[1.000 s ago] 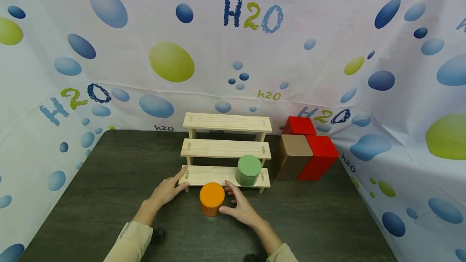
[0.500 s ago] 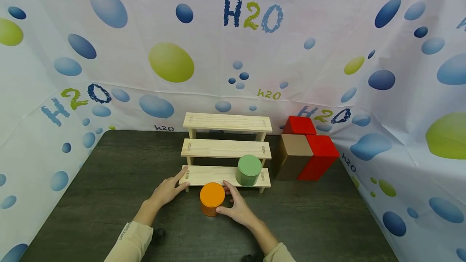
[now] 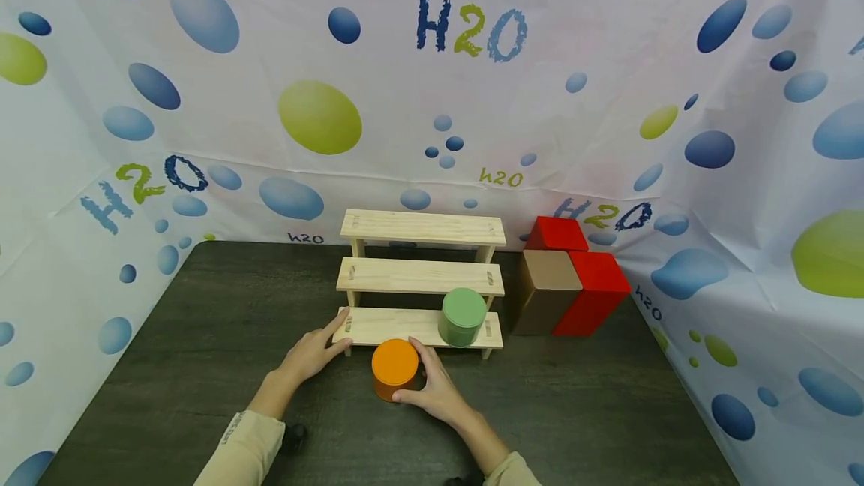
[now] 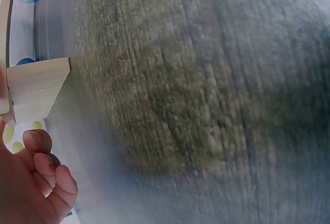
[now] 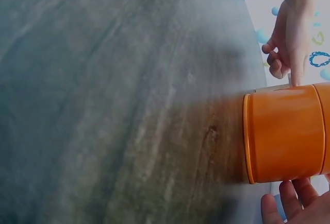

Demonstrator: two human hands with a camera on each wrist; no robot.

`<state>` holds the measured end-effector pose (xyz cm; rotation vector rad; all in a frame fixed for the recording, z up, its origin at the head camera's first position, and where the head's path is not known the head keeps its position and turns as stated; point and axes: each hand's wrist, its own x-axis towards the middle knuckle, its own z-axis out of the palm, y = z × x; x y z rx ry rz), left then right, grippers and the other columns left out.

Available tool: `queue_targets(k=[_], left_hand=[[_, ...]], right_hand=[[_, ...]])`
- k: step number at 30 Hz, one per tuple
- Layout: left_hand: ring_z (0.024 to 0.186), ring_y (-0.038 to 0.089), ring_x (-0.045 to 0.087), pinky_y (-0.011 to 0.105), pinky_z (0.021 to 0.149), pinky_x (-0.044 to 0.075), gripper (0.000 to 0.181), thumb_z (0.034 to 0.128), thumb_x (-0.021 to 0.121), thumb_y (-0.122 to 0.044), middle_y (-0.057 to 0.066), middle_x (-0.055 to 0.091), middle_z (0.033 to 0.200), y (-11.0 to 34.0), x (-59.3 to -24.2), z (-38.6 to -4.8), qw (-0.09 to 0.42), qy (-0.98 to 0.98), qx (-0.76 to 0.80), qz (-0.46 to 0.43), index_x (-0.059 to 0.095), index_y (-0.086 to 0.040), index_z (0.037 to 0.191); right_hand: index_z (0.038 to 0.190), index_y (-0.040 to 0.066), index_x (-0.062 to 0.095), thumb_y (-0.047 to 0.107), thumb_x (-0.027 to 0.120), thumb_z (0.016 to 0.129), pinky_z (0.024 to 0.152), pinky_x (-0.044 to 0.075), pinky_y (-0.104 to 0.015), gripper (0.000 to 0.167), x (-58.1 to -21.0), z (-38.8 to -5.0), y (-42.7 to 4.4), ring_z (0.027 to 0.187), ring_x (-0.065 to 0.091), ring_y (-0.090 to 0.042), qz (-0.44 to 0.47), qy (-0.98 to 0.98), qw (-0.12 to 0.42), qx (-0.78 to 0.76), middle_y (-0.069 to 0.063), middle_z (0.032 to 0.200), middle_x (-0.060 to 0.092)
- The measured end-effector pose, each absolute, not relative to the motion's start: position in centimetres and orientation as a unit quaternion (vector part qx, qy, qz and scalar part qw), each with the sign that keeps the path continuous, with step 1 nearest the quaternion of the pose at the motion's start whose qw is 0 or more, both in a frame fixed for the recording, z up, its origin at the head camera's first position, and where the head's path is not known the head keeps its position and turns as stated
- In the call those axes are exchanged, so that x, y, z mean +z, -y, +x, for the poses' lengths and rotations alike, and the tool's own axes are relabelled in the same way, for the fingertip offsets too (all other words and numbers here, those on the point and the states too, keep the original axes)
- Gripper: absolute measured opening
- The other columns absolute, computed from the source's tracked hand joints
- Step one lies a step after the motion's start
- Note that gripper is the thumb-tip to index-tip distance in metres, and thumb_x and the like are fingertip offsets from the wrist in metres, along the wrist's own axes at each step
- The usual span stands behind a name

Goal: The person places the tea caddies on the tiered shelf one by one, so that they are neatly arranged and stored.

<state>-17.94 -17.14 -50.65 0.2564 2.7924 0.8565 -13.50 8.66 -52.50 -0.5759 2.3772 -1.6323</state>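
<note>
A three-tier wooden step shelf (image 3: 418, 276) stands at the back of the dark table. Thumb and index finger of my left hand (image 3: 309, 355) hold the left end of its lowest board; in the left wrist view, its other fingers (image 4: 64, 183) are curled beside the shelf's pale wooden leg (image 4: 38, 87). An orange lidded canister (image 3: 394, 366) stands upright in front of that board. My right hand (image 3: 439, 394) grips it from the right, thumb in front and index finger behind. Its side fills the right of the right wrist view. A green canister (image 3: 462, 317) sits on the lowest board's right end.
Right of the shelf stand a brown box (image 3: 548, 291) and red boxes (image 3: 592, 295), close beside it. A white curtain (image 3: 405, 73) with blue and green spots hangs behind and along both sides of the table (image 3: 580, 411).
My right hand has moved slightly left and closed its thumb and fingers round the orange canister. The left hand has stayed on the shelf.
</note>
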Motion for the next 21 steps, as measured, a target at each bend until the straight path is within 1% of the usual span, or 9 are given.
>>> queue_targets(k=[4,7,11,16,19,21], left_hand=[[0.112,0.046,0.048,0.059,0.088,0.038,0.067,0.0917,0.05,-0.042,0.027,0.045,0.132,17.22,-50.52,-17.93,0.106,-0.947,0.291,0.085,0.023,-0.015,0.146],[0.112,0.046,0.048,0.06,0.087,0.039,0.066,0.0919,0.05,-0.041,0.027,0.045,0.132,17.25,-50.4,-17.87,0.107,-0.947,0.291,0.086,0.023,-0.014,0.146],[0.112,0.046,0.048,0.06,0.087,0.039,0.066,0.0918,0.05,-0.041,0.027,0.045,0.132,17.25,-50.33,-17.82,0.108,-0.947,0.291,0.085,0.023,-0.015,0.146],[0.112,0.046,0.048,0.059,0.088,0.038,0.066,0.0918,0.05,-0.041,0.027,0.044,0.132,17.27,-50.39,-17.85,0.109,-0.946,0.293,0.085,0.023,-0.015,0.146],[0.113,0.046,0.048,0.059,0.088,0.038,0.067,0.0917,0.05,-0.042,0.027,0.044,0.132,17.3,-50.44,-17.88,0.109,-0.946,0.293,0.085,0.023,-0.015,0.146],[0.113,0.046,0.048,0.059,0.088,0.038,0.067,0.0917,0.05,-0.041,0.026,0.044,0.132,17.31,-50.48,-17.9,0.109,-0.946,0.293,0.084,0.023,-0.015,0.146]], right_hand=[[0.144,0.009,0.026,0.025,0.077,0.075,0.08,0.038,-0.032,0.087,-52.71,-13.42,-8.4,0.107,0.043,-0.022,-0.183,-0.81,0.094,-0.549,-0.012,0.126,0.04],[0.143,0.01,0.027,0.024,0.076,0.075,0.077,0.038,-0.031,0.085,-52.89,-13.43,-8.28,0.107,0.044,-0.024,-0.181,-0.812,0.082,-0.549,-0.012,0.126,0.041],[0.142,0.009,0.029,0.026,0.077,0.074,0.077,0.038,-0.029,0.085,-53.0,-13.4,-8.16,0.106,0.044,-0.023,-0.18,-0.813,0.072,-0.549,-0.012,0.125,0.042],[0.142,0.008,0.029,0.03,0.076,0.075,0.077,0.038,-0.027,0.084,-53.11,-13.29,-7.96,0.103,0.044,-0.02,-0.176,-0.812,0.066,-0.553,-0.012,0.123,0.042],[0.141,0.009,0.03,0.028,0.076,0.076,0.077,0.038,-0.026,0.082,-53.1,-13.25,-7.83,0.1,0.044,-0.017,-0.166,-0.811,0.065,-0.557,-0.01,0.121,0.043],[0.141,0.009,0.031,0.024,0.076,0.076,0.076,0.039,-0.027,0.08,-53.07,-13.23,-7.75,0.1,0.044,-0.018,-0.163,-0.812,0.063,-0.557,-0.01,0.12,0.043]])
